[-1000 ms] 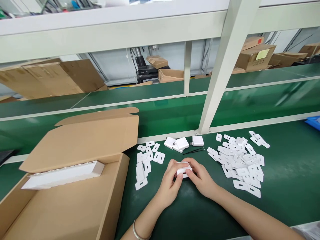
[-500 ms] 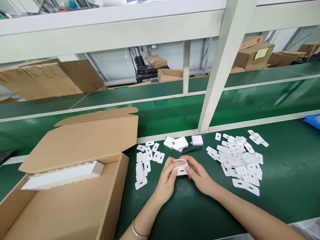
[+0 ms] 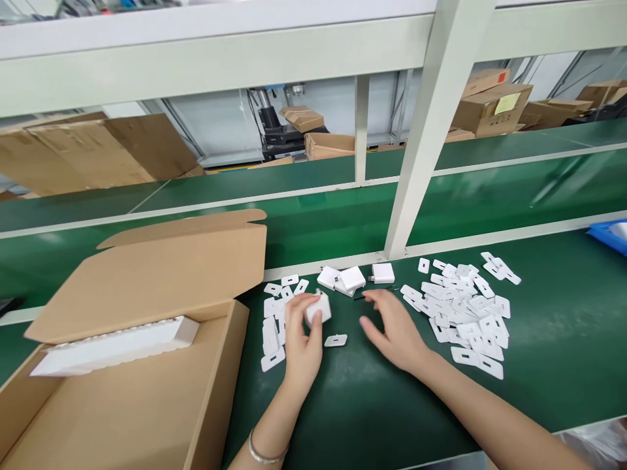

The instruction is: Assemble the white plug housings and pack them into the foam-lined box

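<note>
My left hand [image 3: 302, 339] grips a small white rounded-square block [image 3: 321, 308] with a metal plug on its top edge, like a compact charger. On the green table just right of that hand lies a single white slotted plate [image 3: 336, 340]. My right hand [image 3: 392, 326] is open, thumb and fingers apart, its fingertips beside thin black tweezers [image 3: 389, 288] that it partly hides. Behind both hands sit several similar white blocks [image 3: 353, 278], some showing metal plugs.
Loose white slotted plates form a large pile [image 3: 470, 307] at right and a smaller group [image 3: 270, 336] at left. An open cardboard box [image 3: 215, 385] holding a white strip [image 3: 117, 346] stands left. A pale metal post [image 3: 416, 150] rises behind. A blue tray [image 3: 607, 236] is far right.
My hands have parted: the left moved left with the block, and the right let go and opened near the tweezers. A slotted plate now lies on the table between them.
</note>
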`<state>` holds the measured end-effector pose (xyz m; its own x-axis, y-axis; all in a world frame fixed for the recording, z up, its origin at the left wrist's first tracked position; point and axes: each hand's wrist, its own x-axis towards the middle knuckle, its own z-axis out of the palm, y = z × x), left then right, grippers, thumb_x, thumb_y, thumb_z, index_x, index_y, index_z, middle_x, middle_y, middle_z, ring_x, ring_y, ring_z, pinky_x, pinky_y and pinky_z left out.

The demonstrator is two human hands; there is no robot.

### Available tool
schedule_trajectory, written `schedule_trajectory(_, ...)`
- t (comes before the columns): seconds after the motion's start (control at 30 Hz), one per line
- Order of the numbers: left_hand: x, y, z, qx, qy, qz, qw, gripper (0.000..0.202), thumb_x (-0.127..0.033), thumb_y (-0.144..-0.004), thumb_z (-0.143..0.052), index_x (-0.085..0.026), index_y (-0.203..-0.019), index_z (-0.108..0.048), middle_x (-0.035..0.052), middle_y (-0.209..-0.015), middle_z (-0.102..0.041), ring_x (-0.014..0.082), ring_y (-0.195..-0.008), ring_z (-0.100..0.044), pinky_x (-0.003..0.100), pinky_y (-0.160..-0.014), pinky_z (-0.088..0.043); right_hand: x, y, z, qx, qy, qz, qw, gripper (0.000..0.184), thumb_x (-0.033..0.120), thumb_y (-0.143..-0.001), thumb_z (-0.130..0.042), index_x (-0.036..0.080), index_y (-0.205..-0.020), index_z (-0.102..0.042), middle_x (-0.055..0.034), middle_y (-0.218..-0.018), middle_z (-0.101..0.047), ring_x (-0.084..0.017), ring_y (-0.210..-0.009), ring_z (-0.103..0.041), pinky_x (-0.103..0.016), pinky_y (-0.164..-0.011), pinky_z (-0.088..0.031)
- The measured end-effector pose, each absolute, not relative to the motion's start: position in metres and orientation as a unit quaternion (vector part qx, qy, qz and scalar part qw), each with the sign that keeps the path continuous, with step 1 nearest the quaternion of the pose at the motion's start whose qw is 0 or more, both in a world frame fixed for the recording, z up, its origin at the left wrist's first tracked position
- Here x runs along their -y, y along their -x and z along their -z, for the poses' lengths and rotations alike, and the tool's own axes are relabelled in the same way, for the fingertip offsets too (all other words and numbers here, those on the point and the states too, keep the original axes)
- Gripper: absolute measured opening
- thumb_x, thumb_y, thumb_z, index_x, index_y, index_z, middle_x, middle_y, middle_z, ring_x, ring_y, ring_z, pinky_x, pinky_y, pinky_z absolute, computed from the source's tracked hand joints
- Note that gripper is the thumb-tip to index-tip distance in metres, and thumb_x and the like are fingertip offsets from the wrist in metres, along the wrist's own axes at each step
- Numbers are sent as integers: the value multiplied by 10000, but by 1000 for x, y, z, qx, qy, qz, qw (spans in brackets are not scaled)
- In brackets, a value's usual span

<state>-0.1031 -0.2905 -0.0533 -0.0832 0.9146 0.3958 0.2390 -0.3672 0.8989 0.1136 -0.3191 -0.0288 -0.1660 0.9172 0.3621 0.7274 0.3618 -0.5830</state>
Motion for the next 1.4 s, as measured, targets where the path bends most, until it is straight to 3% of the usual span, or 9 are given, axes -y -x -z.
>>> schedule_trajectory(0.1,285,112,51,-497,-542,-630,247,244,-452,-1016,-631,-247,-1142,-674,89,-1264,-607,251,-1253,-581,407,-1075,-491,308,-139,26,706,658,10,261,189,205,-997,-518,166,-1134,-642,-178,-1148,-638,-349,-1079,-598,-508,-923,-513)
schedule_trajectory(0.23,279,116,49,-483,-410,-637,440,327,-508,-964,-678,-227,-1131,-686,60,-1107,-661,175,-915,-650,310,-804,-583,296,-178,27,654,750,59,81,179,233,-946,-642,148,-1102,-654,-192,-1096,-652,-370,-1028,-626,-459,-823,-499)
schedule_trajectory(0.37,280,110,43,-447,-307,-587,601,409,-548,-946,-668,-179,-1105,-745,77,-1035,-688,171,-838,-658,309,-721,-616,291,-196,29,649,759,9,38,105,188,-983,-597,161,-1063,-659,-134,-1037,-698,-284,-919,-678,-351,-702,-453)
schedule_trajectory(0.53,292,104,33,-364,-267,-519,725,467,-441,-894,-785,-189,-1285,-742,46,-980,-698,168,-924,-693,477,-1126,-552,292,-188,26,633,756,39,160,146,284,-962,-612,180,-1040,-678,-90,-1019,-713,-223,-759,-655,-309,-586,-384)
schedule_trajectory(0.63,301,99,32,-322,-307,-465,766,590,-304,-782,-909,-241,-1339,-725,47,-1100,-721,201,-1069,-694,500,-1204,-481,294,-180,22,597,759,59,253,228,352,-961,-578,183,-1066,-690,-80,-1051,-704,-164,-616,-576,-298,-534,-345)
schedule_trajectory(0.77,307,85,44,-334,-420,-351,767,594,-323,-771,-914,-246,-1329,-723,99,-1264,-682,261,-1155,-671,506,-1123,-544,294,-176,16,579,745,42,328,266,398,-951,-587,195,-1073,-707,-58,-1010,-693,-162,-638,-572,-294,-542,-366)
schedule_trajectory(0.97,295,88,66,-474,-555,-464,501,463,-383,-813,-847,-286,-1251,-732,80,-1270,-545,244,-1145,-667,412,-979,-635,296,-166,10,597,680,-47,422,241,376,-964,-614,206,-1104,-712,-39,-926,-648,-156,-653,-561,-313,-638,-469)
schedule_trajectory(1.17,291,99,55,-404,-556,-514,514,399,-439,-942,-729,-266,-1299,-685,67,-1186,-592,167,-910,-665,300,-717,-663,307,-140,13,606,526,-297,517,218,431,-1001,-649,231,-1048,-723,-63,-1004,-678,-189,-826,-690,-326,-745,-581)
schedule_trajectory(1.4,297,94,54,-382,-605,-486,502,333,-402,-980,-696,-285,-1292,-691,76,-1190,-571,204,-1032,-646,315,-798,-648,314,-122,14,569,445,-426,545,263,472,-975,-701,224,-916,-765,-26,-846,-656,-147,-645,-656,-326,-664,-554)
